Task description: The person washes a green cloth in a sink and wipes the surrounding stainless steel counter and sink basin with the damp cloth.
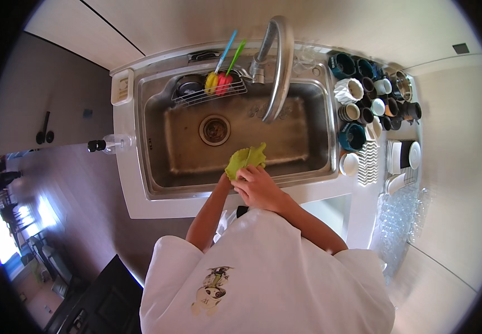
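Both my hands are together over the near edge of the stainless steel sink (241, 193), at a yellow-green lettuce leaf (245, 160). My left hand (227, 180) is under the leaf's near left side, mostly hidden by the leaf and the other hand. My right hand (255, 183) lies over the near part of the leaf, with its fingers bent on it. The leaf spreads out beyond my fingers above the basin. Farther off, the round drain strainer (214, 130) sits in the basin floor.
A curved metal faucet (282, 71) arches over the basin. A wire rack (209, 94) at the back left holds a yellow brush (211, 82) and a red brush (223, 83). Cups and pots (349, 91) crowd the right counter. A clear pump bottle (117, 143) stands left.
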`<state>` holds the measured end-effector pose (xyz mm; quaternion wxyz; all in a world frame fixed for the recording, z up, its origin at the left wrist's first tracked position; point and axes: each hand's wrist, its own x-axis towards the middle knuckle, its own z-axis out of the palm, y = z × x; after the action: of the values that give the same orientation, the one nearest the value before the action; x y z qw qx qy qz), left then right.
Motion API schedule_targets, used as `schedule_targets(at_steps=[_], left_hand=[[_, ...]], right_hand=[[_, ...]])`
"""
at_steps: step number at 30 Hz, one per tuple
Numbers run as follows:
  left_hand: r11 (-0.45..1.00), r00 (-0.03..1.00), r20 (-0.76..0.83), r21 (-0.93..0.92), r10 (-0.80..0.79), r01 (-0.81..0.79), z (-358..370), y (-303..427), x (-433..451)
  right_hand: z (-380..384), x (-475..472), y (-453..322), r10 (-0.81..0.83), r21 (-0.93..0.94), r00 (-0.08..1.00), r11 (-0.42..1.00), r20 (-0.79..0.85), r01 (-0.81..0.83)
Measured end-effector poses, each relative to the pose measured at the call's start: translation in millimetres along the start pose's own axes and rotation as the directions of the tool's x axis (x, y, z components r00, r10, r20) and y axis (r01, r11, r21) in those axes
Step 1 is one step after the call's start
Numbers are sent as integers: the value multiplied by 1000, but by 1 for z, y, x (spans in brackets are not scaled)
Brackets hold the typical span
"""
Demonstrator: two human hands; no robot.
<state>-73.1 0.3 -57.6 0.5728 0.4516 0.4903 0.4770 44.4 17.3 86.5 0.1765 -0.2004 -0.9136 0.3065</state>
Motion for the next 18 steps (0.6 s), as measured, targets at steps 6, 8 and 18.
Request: schedule_targets(at_steps=[6,8,18], left_hand=[[912,992,-128,-405,6,-58,-30,-2,-7],[914,977,-185,-404,-105,22,-43,-34,-16],[701,901,-284,-713,-327,30,-78,-67,-64]], right_hand=[[19,12,41,333,446,933,821,133,-356],[41,20,92,545,534,834,680,89,-502],[123,44,272,679,513,690,512,250,-689]])
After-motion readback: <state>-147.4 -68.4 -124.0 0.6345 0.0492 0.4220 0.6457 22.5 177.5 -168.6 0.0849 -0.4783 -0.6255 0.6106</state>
